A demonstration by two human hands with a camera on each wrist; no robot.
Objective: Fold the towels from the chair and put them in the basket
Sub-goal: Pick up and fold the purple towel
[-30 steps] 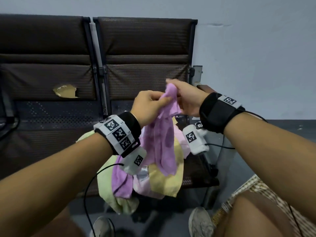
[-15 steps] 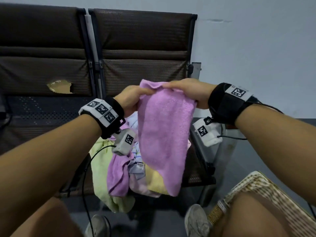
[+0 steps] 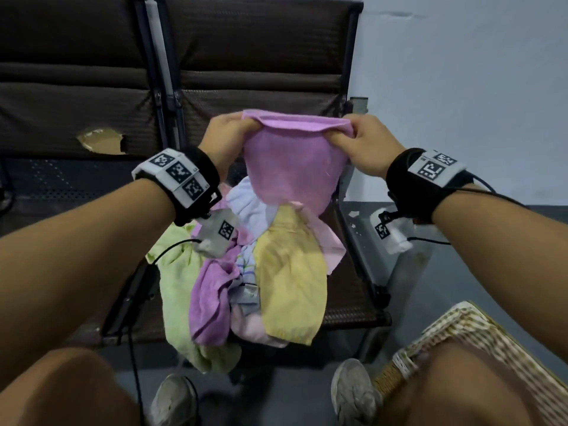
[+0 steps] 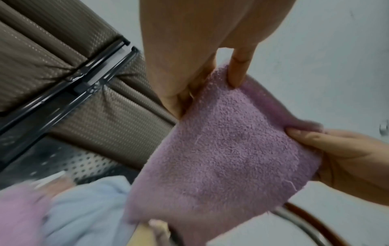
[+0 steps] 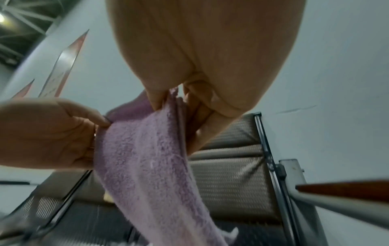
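A purple towel (image 3: pixel 292 161) hangs doubled in front of me, above the chair seat. My left hand (image 3: pixel 229 135) pinches its top left corner and my right hand (image 3: pixel 358 141) pinches its top right corner, so the top edge runs stretched between them. Both wrist views show the same towel (image 4: pixel 227 154) (image 5: pixel 147 166) gripped between thumb and fingers. Under it, a pile of towels (image 3: pixel 252 281) in green, purple, pale blue, pink and yellow lies on the dark chair (image 3: pixel 353 290) and spills over its front edge. A woven basket (image 3: pixel 455 342) stands on the floor at lower right.
A second dark seat (image 3: pixel 61 124) with a torn patch joins the chair on the left. A metal armrest (image 3: pixel 359 241) runs along the chair's right side. My knees and shoes fill the bottom of the head view. A pale wall stands behind.
The bunched purple towel has been drawn out: my hands moved apart along its top edge, and it now hangs wide and doubled between them.
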